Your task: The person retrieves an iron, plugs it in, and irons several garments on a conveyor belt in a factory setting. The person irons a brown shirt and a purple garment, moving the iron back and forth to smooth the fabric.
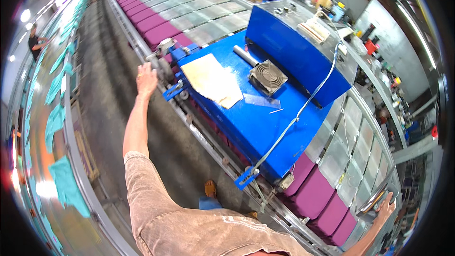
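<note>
My left hand [146, 80] reaches out to the rail [142, 51] of a long printing table, beside a small wheel at the corner of a blue metal carriage [284, 138]; whether it touches is unclear. Far to the right, my right hand [385, 208] grips a dark flat tool [371, 202], perhaps a squeegee or small frame, above the table. On the carriage lie a sheet of pale paper or cloth [213, 78], a square fan with a round wire guard [269, 76], a metal tube [245, 56] and a translucent strip [262, 101]. Purple fabric pieces [316, 193] lie on the table.
A cord [280, 140] runs slantwise across the carriage from its raised blue panel [291, 57]. To the left, past the concrete aisle [106, 64], another long table carries turquoise fabric pieces [65, 181], with a person [35, 42] beside it. Cluttered shelves [384, 74] stand at right.
</note>
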The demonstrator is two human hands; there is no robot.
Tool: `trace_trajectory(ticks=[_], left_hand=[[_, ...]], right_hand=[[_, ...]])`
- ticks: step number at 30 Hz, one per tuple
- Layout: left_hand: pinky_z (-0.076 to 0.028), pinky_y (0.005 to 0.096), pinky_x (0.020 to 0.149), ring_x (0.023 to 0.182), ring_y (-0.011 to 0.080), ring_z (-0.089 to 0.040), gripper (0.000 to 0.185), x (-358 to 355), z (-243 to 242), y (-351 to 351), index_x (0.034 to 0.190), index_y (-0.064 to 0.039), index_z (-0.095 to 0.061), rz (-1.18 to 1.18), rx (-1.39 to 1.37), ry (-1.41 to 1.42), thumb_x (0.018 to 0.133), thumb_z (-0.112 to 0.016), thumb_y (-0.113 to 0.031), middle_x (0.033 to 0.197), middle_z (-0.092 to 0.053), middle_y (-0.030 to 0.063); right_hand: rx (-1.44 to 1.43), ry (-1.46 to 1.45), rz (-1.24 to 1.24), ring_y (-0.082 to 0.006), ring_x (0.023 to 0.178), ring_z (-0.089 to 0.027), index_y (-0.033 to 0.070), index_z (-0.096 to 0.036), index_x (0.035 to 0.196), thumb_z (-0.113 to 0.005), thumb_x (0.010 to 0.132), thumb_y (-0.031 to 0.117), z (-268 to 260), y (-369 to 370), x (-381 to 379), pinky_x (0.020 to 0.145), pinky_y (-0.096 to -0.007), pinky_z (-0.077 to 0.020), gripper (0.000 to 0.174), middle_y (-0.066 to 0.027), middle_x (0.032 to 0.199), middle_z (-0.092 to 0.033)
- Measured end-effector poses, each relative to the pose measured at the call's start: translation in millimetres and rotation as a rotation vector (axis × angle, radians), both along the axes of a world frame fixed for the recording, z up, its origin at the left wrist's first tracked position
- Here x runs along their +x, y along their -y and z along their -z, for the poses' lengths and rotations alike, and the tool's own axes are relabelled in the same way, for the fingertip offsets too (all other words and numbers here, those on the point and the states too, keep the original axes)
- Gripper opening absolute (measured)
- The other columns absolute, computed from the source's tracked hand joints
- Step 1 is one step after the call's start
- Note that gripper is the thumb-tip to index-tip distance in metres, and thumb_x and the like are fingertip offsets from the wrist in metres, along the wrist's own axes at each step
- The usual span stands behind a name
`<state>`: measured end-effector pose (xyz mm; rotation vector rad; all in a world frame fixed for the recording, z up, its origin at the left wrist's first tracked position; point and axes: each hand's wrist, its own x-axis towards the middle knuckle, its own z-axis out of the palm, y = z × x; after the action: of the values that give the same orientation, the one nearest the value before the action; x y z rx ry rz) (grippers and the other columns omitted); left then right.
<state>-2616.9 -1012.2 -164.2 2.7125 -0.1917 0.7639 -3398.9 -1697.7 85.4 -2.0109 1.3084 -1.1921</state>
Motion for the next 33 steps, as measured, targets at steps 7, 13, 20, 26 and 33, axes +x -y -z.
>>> trace_trajectory(ticks=[7,13,20,26,33], left_hand=[[-0.052,0.0577,0.094,0.124,0.0385,-0.054,0.049,141.4,24.6,-5.2,0.133,-0.007,-0.055,-0.102,0.259,0.079,0.103,-0.046,-0.044,0.131,-0.059,0.017],[-0.041,0.043,0.114,0.132,0.0334,-0.053,0.04,227.0,61.1,-83.1,0.143,0.001,-0.05,0.266,0.554,-0.247,0.107,-0.036,-0.011,0.143,-0.056,0.0195],[-0.044,0.0452,0.106,0.124,0.0404,-0.058,0.059,215.0,38.4,-1.3,0.136,0.008,-0.056,-0.078,-0.407,-0.538,0.106,-0.047,-0.042,0.132,-0.063,0.026],[-0.048,0.0552,0.095,0.108,0.0476,-0.061,0.055,104.0,-1.5,7.4,0.121,0.011,-0.06,-0.095,-0.308,0.475,0.094,-0.058,-0.037,0.117,-0.064,0.0321],[-0.054,0.0484,0.083,0.103,0.0392,-0.063,0.059,-170.1,-178.6,163.8,0.126,0.005,-0.061,0.476,-0.34,0.744,0.098,-0.065,-0.047,0.119,-0.063,0.023]], right_hand=[[-0.106,-0.04,0.222,-0.0052,0.04,-0.033,0.015,-0.046,0.071,-0.059,0.102,0.048,-44.4,-14.0,-43.4,0.039,-0.0282,-0.0235,0.047,0.0062,0.053,-0.032],[0.007,0.204,0.275,-0.0034,0.044,-0.04,0.012,-0.062,0.114,-0.062,0.102,0.036,-50.0,-35.2,-38.9,0.04,-0.0234,-0.0273,0.027,0.0073,0.062,-0.049],[-0.242,-0.033,0.472,-0.0077,0.046,-0.044,0.01,-0.055,0.08,-0.069,0.096,0.05,-155.4,-91.0,-74.6,0.045,-0.0281,-0.036,0.045,0.0032,0.056,-0.046],[-0.295,0.475,0.463,-0.012,0.041,-0.042,0.015,-0.049,0.072,-0.07,0.092,0.058,-206.4,-98.8,-74.2,0.04,-0.0311,-0.0379,0.052,0.0027,0.054,-0.042],[-0.476,0.602,0.489,-0.0144,0.041,-0.044,0.017,-0.048,0.069,-0.071,0.088,0.063,-255.5,-124.4,-169.6,0.039,-0.0326,-0.0405,0.055,0.0018,0.053,-0.043]])
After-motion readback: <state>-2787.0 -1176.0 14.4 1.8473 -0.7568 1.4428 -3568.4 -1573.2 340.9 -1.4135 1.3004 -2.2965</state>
